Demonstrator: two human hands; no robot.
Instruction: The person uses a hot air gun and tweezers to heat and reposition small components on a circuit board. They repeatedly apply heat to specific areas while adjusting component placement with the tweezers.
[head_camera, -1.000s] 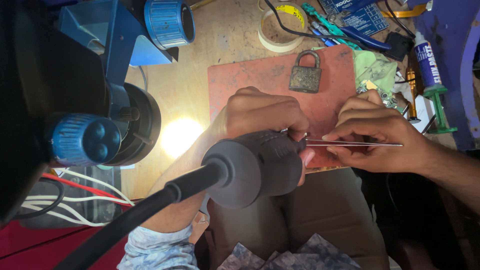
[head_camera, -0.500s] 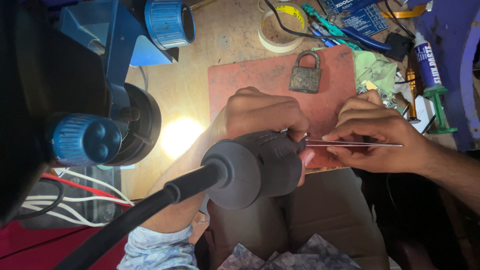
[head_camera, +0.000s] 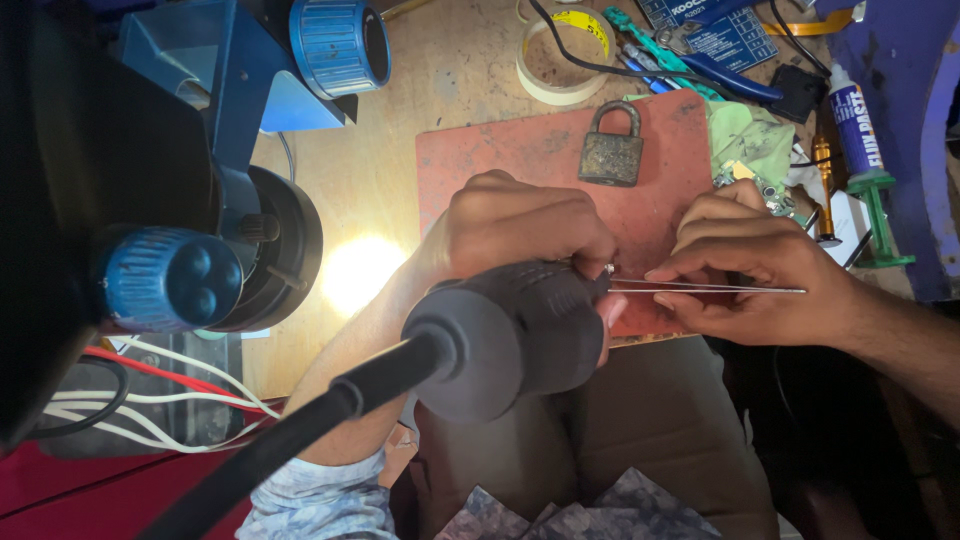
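My left hand (head_camera: 525, 230) grips a thick dark grey tool handle (head_camera: 510, 335) with a black hose or cable running off to the lower left. Its nozzle end points right, over a red work mat (head_camera: 540, 150). My right hand (head_camera: 760, 270) pinches a pair of thin metal tweezers (head_camera: 700, 289), whose tips reach left to the tool's nozzle. Whatever sits between the tips is too small to make out. A rusty old padlock (head_camera: 610, 148) lies on the mat just beyond both hands.
A blue and black microscope (head_camera: 200, 200) stands at left, throwing a bright light spot (head_camera: 360, 270) on the wooden bench. A tape roll (head_camera: 562, 50), blue-handled pliers (head_camera: 730, 72), a white flux bottle (head_camera: 852, 125), a green cloth (head_camera: 750, 140) and red and white wires (head_camera: 150, 380) lie around.
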